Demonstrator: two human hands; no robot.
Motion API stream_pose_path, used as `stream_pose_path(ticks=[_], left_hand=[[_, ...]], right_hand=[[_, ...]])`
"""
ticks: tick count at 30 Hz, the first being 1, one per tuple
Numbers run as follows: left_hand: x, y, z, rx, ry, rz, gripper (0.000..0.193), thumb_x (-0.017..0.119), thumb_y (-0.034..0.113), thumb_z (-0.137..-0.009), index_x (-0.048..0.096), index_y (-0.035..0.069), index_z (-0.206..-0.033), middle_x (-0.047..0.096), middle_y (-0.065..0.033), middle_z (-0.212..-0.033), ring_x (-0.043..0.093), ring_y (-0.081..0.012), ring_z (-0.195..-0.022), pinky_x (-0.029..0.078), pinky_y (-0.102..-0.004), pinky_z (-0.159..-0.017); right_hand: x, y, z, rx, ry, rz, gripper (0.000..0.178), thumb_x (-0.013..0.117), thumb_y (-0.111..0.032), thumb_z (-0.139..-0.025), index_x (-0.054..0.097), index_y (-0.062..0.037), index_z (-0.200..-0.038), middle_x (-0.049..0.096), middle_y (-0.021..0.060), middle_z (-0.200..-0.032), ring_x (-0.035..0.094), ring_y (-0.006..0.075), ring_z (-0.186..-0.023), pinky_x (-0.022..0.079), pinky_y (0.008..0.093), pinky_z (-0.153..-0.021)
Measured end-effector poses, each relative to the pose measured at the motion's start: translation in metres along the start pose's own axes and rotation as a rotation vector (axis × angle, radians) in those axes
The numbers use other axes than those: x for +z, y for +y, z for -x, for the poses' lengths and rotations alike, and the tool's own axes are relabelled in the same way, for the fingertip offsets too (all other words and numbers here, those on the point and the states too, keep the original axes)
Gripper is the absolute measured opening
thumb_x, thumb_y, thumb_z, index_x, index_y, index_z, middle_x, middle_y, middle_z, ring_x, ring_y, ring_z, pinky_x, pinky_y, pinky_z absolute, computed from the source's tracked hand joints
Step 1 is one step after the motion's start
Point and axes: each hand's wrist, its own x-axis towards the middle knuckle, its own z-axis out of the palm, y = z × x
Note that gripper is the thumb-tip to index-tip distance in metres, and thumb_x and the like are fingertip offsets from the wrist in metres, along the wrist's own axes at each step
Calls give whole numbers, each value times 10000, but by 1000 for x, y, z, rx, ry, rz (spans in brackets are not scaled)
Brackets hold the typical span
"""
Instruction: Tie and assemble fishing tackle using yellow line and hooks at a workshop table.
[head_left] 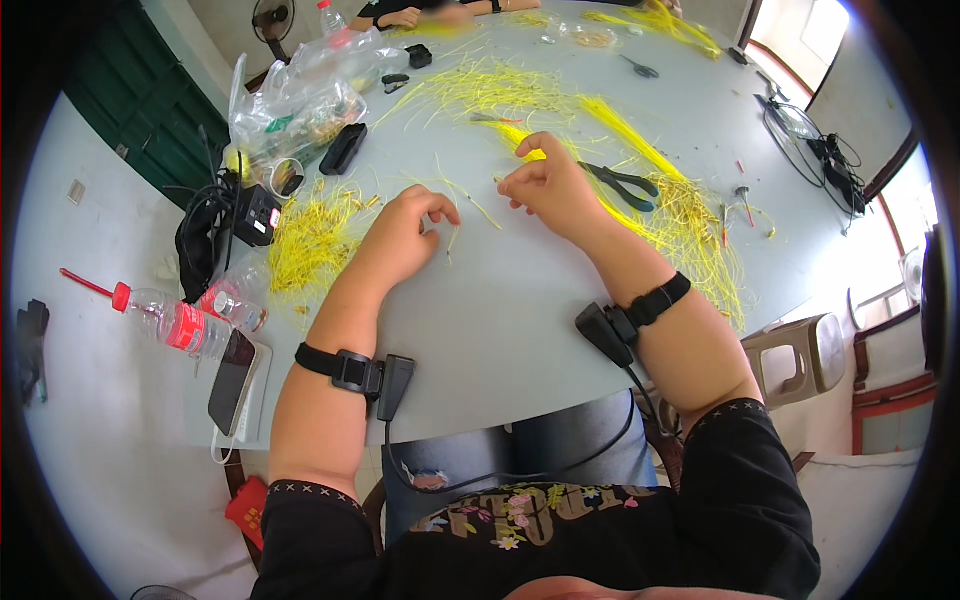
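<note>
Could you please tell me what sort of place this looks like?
Probably a small workroom for handwork: piles of yellow strands and a pair of pliers lie on a large grey table.

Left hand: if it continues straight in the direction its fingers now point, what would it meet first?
Probably the thin yellow strand just to the right of the left hand, though the hand's height above it is unclear.

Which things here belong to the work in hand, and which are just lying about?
Likely part of the work:
yellow strand pile beside the left hand
yellow strand bundle near the right hand
pliers

Probably just lying about:
phone
red-capped bottle beside it
plastic bag
</note>
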Motion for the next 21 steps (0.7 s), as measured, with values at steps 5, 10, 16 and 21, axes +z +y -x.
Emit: stream_pose_path(ticks=[5, 10, 16, 21], left_hand=[[-10, -1, 6, 8, -175, 0, 166, 686, -18, -711, 697, 97, -830, 569, 7, -767, 486, -124, -664, 406, -253, -605], [-9, -6, 3, -98, -237, 93, 115, 741, 43, -705, 703, 87, -804, 584, 3, -769, 501, -127, -683, 410, -263, -618], [-11, -5, 7, -79, -218, 40, 111, 736, 60, -712, 708, 78, -818, 587, -32, -754, 521, -156, -670, 442, -289, -640], [-12, 6, 0, -129, -333, -1, 87, 710, 28, -733, 684, 43, -814, 610, -53, -823, 568, -172, -769, 451, -283, -723]], right_hand=[[-1, 7, -7, -36, -33, -20, 294, 681, -80, -819, 487, -45, -1037, 680, 32, -801, 608, 93, -731, 455, 244, -594], [2, 18, -10, -105, 31, -27, 276, 703, -138, -768, 570, -63, -998, 688, 33, -784, 627, 130, -752, 484, 295, -675], [0, 13, -10, -50, 56, -8, 219, 648, -100, -827, 522, -40, -996, 716, 68, -844, 638, 123, -832, 455, 264, -763], [-4, 20, -14, -86, 74, -79, 287, 665, -117, -800, 522, -63, -1043, 705, 76, -826, 633, 147, -811, 461, 286, -730]])
